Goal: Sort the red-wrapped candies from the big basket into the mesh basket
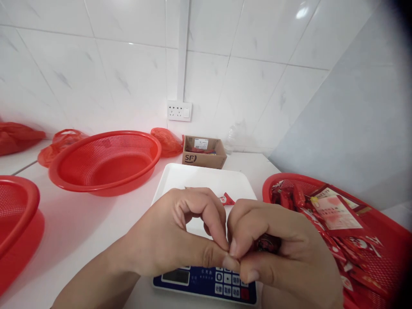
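Observation:
My left hand [189, 231] is above the front of a white scale [177, 176], its thumb and forefinger pinched together at the fingertips of my right hand [283, 249]. Whatever the left fingertips pinch is too small to make out. Inside the curled fingers of my right hand shows a dark red wrapped item [268, 243]. Behind the hands, a small red packet [228, 199] lies on the scale's plate, partly hidden. The blue keypad panel [206, 281] of the scale shows below my hands.
Red packets [337, 214] fill a red basket [296, 177] at the right. Two more red baskets [106, 161] [16, 214] stand at the left. An open cardboard box [204, 160], red plastic bags [165, 142] and a clear plastic item [232, 137] are by the wall.

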Demonstrator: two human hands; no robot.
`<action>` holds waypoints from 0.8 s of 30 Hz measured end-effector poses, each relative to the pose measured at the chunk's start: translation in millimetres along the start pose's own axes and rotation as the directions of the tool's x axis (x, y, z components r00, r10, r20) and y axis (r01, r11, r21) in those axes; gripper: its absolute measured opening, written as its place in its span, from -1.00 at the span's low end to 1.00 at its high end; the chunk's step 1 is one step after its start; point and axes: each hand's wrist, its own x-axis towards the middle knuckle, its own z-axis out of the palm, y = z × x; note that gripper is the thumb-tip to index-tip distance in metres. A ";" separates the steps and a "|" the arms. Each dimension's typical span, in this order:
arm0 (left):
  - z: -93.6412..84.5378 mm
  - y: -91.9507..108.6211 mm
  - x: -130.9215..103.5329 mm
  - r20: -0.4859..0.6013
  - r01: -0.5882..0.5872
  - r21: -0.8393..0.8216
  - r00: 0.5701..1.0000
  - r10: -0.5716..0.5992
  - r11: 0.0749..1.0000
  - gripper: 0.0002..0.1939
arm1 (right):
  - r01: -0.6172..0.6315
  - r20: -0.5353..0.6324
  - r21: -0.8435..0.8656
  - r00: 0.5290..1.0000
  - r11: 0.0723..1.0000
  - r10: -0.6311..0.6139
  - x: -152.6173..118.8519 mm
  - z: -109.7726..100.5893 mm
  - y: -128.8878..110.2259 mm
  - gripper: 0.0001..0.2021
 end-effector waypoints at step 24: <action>3.7 8.1 -6.2 -0.069 -0.091 0.200 0.992 0.106 0.976 -0.76 | -0.047 -0.023 -0.047 0.999 0.998 0.046 -0.6 -1.2 -3.3 -0.91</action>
